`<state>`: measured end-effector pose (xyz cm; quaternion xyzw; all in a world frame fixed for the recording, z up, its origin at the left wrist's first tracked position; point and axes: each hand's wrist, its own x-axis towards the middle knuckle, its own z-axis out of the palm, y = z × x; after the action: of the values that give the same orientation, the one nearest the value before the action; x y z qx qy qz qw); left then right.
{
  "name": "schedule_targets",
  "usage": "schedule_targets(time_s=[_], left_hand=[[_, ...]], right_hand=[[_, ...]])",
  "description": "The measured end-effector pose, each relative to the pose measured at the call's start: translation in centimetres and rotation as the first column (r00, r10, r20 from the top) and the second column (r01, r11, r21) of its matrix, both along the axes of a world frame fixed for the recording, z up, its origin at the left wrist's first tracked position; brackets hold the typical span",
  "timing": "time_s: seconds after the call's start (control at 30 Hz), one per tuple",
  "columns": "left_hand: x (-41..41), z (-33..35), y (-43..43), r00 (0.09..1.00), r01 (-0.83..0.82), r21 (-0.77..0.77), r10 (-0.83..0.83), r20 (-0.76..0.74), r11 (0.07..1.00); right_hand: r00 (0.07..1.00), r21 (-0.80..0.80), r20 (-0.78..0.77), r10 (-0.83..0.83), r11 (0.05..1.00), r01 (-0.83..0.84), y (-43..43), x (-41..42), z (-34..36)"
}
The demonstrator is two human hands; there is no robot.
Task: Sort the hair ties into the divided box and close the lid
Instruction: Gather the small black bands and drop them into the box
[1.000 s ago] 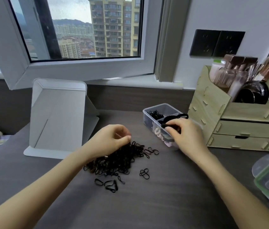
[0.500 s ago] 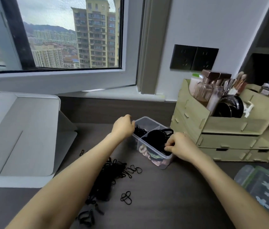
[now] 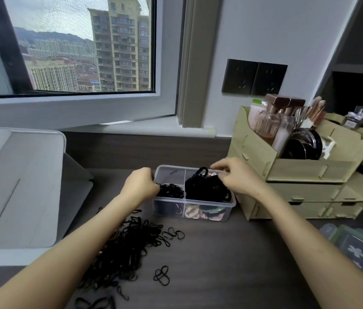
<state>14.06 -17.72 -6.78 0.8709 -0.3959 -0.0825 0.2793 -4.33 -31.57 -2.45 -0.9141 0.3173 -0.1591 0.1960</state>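
The clear divided box [image 3: 209,205] sits lidless on the dark tabletop [image 3: 231,253], beside a wooden organizer [image 3: 309,175]. Left hand [image 3: 141,186], curled closed, rests at its left compartment on small black hair ties [image 3: 170,190]. Right hand [image 3: 238,178] pinches thick black ties [image 3: 202,186]. A loose tie pile [image 3: 129,246] lies just in front of the box.

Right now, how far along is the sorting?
Partly done: the box already holds small black ties and thick ones. Left hand is at the small-tie compartment, right hand over the thick ties. A big pile remains on the desk; lid not on.
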Motion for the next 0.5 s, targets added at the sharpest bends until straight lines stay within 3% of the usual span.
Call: schedule_targets(time_s=[0.07, 0.2, 0.5], left_hand=[[0.2, -0.2, 0.3, 1.000, 0.005, 0.003, -0.005, -0.005, 1.000], [0.3, -0.6, 0.7, 1.000, 0.005, -0.003, -0.005, -0.023, 1.000], [-1.0, -1.0, 1.0, 0.995, 0.022, -0.014, -0.021, 0.094, 1.000]], right_hand=[[0.997, 0.003, -0.030, 0.067, 0.998, -0.067, 0.1, 1.2, -0.3], [0.950, 0.001, -0.266, 0.161, 0.986, -0.167, -0.4, 3.4, -3.0], [0.856, 0.107, -0.452, 0.250, 0.968, -0.226, -1.7, 5.5, -5.1]])
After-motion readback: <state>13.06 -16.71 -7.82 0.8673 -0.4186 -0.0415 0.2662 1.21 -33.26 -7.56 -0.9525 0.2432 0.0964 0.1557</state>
